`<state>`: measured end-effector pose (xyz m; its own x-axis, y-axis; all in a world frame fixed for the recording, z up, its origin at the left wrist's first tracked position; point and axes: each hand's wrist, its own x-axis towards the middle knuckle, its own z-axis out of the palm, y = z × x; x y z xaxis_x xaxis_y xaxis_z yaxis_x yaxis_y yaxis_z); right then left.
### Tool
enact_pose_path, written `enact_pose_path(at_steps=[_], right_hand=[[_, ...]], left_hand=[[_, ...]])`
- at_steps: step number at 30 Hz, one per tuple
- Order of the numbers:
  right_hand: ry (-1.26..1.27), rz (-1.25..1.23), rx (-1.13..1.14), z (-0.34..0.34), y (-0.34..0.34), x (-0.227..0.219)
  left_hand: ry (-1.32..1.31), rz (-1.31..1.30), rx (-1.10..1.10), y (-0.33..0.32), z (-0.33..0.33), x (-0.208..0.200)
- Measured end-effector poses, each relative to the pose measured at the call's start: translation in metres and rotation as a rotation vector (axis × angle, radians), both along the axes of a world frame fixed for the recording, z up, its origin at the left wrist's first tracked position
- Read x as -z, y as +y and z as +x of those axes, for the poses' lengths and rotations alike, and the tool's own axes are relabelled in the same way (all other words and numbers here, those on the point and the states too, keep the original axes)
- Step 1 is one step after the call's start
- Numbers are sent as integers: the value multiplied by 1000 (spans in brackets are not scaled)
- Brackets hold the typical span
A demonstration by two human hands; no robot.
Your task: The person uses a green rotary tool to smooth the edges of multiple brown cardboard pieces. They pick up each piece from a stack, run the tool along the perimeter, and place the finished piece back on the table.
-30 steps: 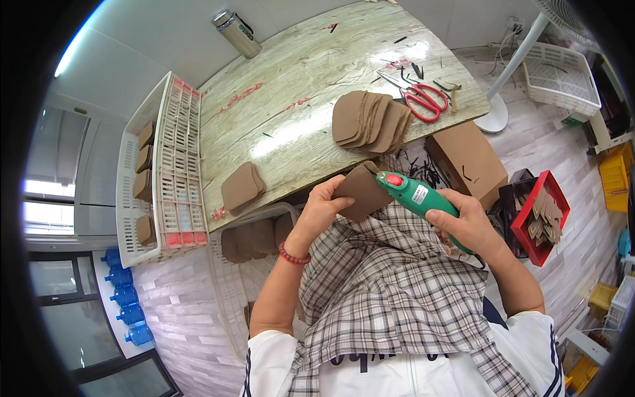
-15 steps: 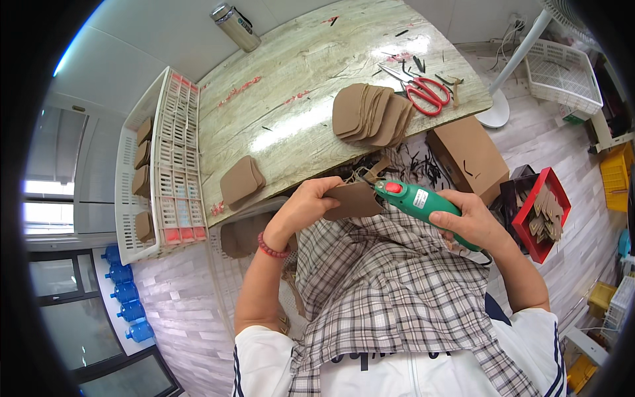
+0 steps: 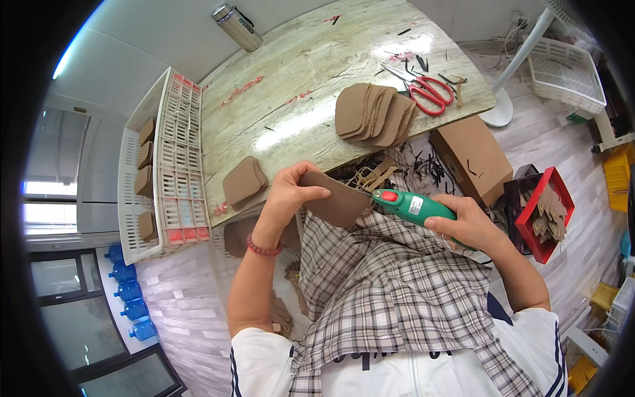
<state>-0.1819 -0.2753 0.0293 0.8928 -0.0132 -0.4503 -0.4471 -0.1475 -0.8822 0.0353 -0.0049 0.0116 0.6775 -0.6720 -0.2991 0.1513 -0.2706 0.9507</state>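
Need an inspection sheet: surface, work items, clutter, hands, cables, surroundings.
Surface: wood-grain table, red marks.
Work items: brown piece; green tool, tip at the piece's edge, contact unclear; pile of brown pieces on table.
Clutter: dark scraps near red-handled scissors.
Hands: left hand grips piece; right hand grips tool.
Cables: wiring near wall, right.
Surroundings: white crate left, cardboard box right.

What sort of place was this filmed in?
Probably a small workshop: a green handheld tool in the right hand, brown pieces stacked on the worktable, and red-handled scissors beside dark scraps.
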Motion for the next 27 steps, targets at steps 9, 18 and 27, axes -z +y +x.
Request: enact_pose_path(at_steps=[9, 18, 27], right_hand=[[-203, -78, 39, -2, 13, 20], [-259, -110, 67, -1, 21, 16], [-208, -28, 67, 3, 26, 8]], left_hand=[[201, -178, -151, 4, -13, 11], [160, -137, -127, -3, -21, 6], [118, -81, -9, -11, -26, 0]])
